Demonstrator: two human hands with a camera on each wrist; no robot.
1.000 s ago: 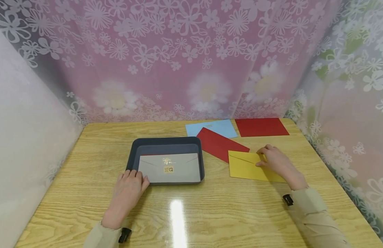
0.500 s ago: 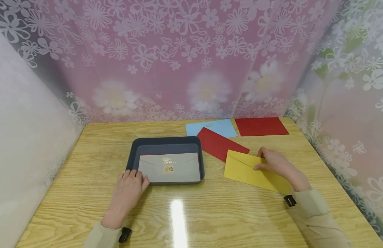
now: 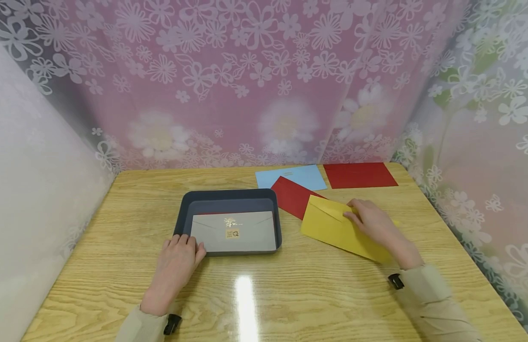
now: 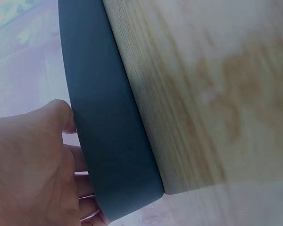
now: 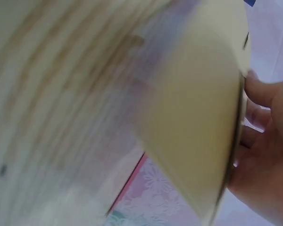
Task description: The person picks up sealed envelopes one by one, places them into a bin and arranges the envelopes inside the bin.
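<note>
My right hand (image 3: 377, 225) pinches a yellow envelope (image 3: 328, 218) by its upper edge, thumb on the near face. The envelope is tilted, its left corner overlapping a red envelope (image 3: 294, 197). In the right wrist view the envelope (image 5: 193, 113) looks pale and partly blurred, with the thumb and curled fingers at its edge. My left hand (image 3: 178, 259) holds the dark grey tray (image 3: 230, 194) at its front left corner, fingers over the rim. The left wrist view shows the tray's outer wall (image 4: 108, 117) in that grip. Inside the tray lies a grey envelope (image 3: 251, 232) with gold print, a red edge showing behind it.
Partly under the red envelope lies a light blue envelope (image 3: 304, 176). Another red envelope (image 3: 360, 175) is at the table's back right. The wooden table (image 3: 298, 294) meets flowered curtains (image 3: 230, 95) at the back and sides.
The yellow envelope has turned, its left end swinging left and up over the red envelope, as my right hand shifted slightly left. My left hand and the tray stayed in place.
</note>
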